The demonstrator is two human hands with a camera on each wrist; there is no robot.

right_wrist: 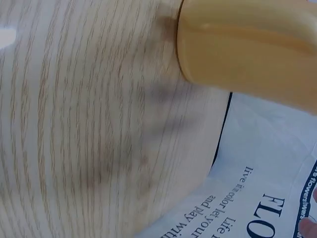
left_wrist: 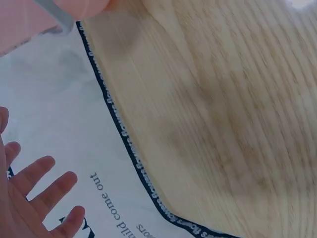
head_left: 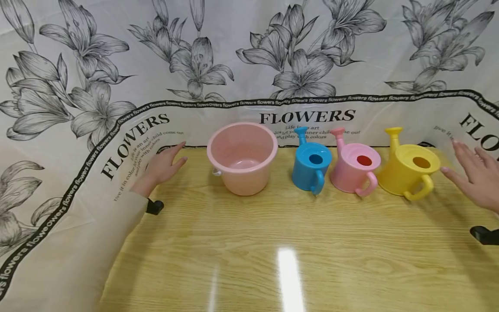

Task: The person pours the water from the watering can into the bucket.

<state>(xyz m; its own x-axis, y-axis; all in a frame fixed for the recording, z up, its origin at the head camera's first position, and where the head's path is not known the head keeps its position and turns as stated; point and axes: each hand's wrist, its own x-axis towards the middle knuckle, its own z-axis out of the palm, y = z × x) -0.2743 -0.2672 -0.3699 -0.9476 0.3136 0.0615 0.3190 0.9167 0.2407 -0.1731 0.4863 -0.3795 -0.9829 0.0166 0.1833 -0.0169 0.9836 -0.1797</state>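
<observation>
A pink bucket (head_left: pixel 243 180) stands upright on the table, left of three watering cans in a row: a blue watering can (head_left: pixel 304 173), a pink watering can (head_left: pixel 345 173) and a yellow watering can (head_left: pixel 397 177). My left hand (head_left: pixel 163 167), fingers extended, hovers to the left of the bucket and touches nothing. In the left wrist view its spread fingers (left_wrist: pixel 52 191) show at the lower left. To the right of the yellow can my right hand (head_left: pixel 477 177) is held up with straight fingers, apart from the can. Only fingertips (right_wrist: pixel 308 228) of it enter the right wrist view.
The wooden table (head_left: pixel 249 242) stretches in front of the row, with a bright light reflection on it. A white cloth (head_left: pixel 218 26) printed with flowers hangs behind and at both sides. Black wrist straps (head_left: pixel 155 207) show at both wrists.
</observation>
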